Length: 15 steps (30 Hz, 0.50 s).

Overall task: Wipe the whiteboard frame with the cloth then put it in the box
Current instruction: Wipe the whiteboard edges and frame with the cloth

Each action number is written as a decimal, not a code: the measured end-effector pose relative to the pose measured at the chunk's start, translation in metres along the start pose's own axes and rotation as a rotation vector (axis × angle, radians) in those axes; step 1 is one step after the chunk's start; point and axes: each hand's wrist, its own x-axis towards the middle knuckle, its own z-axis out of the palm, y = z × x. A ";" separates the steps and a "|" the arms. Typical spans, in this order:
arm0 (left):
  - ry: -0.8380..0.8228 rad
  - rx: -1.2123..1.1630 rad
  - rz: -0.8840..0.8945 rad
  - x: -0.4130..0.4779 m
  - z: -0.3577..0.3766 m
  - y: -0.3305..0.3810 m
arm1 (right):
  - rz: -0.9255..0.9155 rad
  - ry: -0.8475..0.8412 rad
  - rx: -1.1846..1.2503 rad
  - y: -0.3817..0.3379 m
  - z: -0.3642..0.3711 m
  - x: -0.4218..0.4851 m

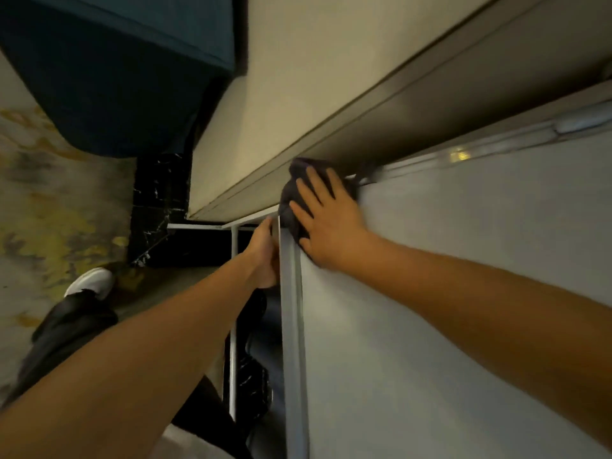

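The whiteboard point(463, 309) fills the right half of the view, with its silver frame point(293, 326) running down the middle. A dark grey cloth point(291, 190) is bunched over the board's upper corner. My right hand point(328, 223) lies flat on the cloth with fingers spread, pressing it against the frame corner. My left hand point(265, 256) grips the frame's outer edge just below that corner, fingers curled behind it. No box is in view.
A beige wall point(298, 94) runs close beside the board. A dark teal sofa point(116, 67) stands at upper left on a patterned carpet point(39, 210). My leg and white shoe point(92, 281) are at lower left. A thin white stand rail point(233, 326) is behind the frame.
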 end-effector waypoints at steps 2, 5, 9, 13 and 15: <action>0.026 0.001 -0.024 0.003 0.009 0.026 | -0.046 0.014 0.027 -0.026 0.006 -0.023; 0.083 0.098 -0.054 0.011 0.023 0.049 | 0.021 0.079 0.058 -0.005 0.010 -0.030; 0.187 0.336 -0.056 0.011 0.051 0.062 | 0.353 0.074 0.210 0.023 -0.003 -0.033; 0.193 0.535 0.095 0.017 0.060 0.068 | 0.326 -0.008 0.279 -0.010 -0.017 -0.031; 0.250 0.658 0.131 0.018 0.060 0.072 | 0.339 0.065 0.275 0.008 -0.015 -0.044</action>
